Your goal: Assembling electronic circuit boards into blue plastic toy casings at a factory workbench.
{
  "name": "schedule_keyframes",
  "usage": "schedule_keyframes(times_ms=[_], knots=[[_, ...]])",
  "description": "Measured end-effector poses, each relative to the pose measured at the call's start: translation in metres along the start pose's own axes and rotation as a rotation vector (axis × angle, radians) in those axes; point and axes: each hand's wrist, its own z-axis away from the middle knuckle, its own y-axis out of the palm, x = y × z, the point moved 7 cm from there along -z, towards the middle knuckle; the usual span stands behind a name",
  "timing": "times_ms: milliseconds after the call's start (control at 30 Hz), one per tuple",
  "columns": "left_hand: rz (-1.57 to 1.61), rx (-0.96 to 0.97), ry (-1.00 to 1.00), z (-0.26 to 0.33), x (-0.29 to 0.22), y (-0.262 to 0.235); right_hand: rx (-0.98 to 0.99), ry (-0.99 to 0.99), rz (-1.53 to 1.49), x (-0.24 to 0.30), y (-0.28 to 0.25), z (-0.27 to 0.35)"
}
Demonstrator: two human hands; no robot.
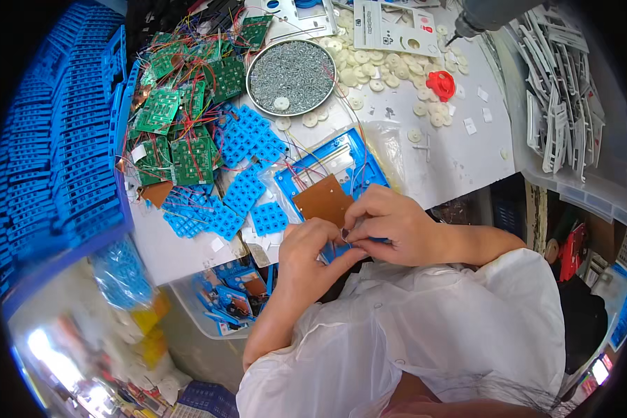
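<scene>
Close to my body, at the table's front edge, my two hands meet with fingertips pinched together. My left hand (310, 254) and my right hand (391, 226) close around a small dark piece with thin wire, too tiny and covered to name. Just beyond the fingers, a brown circuit board (322, 200) lies tilted over a blue plastic housing (373, 161). Red and dark wires run between the board and the housing. Part of the housing's near end is hidden by the board and my hands.
Green circuit boards (158, 111) with wires and blue keypad sheets (247, 191) lie left. A round tray of screws (292, 43) stands behind, near cream discs (397, 67). A power screwdriver (467, 24) hangs far right. Stacked blue housings (83, 132) and a panel bin (585, 188) flank the table.
</scene>
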Motion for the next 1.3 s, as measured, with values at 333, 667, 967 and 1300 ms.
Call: schedule_keyframes(times_ms=[333,667,967,1300], knots=[[0.235,-0.031,-0.019,0.005,0.004,-0.001,-0.027,-0.011,-0.038,-0.001,-0.003,0.000],[0.184,-0.024,-0.092,0.009,0.008,0.004,-0.020,-0.090,0.099,-0.003,-0.008,0.006],[-0.191,-0.115,0.451,0.020,-0.012,0.007,0.286,0.477,-0.135,-0.012,-0.010,0.013],[-0.159,-0.177,0.378,0.014,-0.016,0.013,0.386,0.636,-0.298,-0.025,0.003,0.006]])
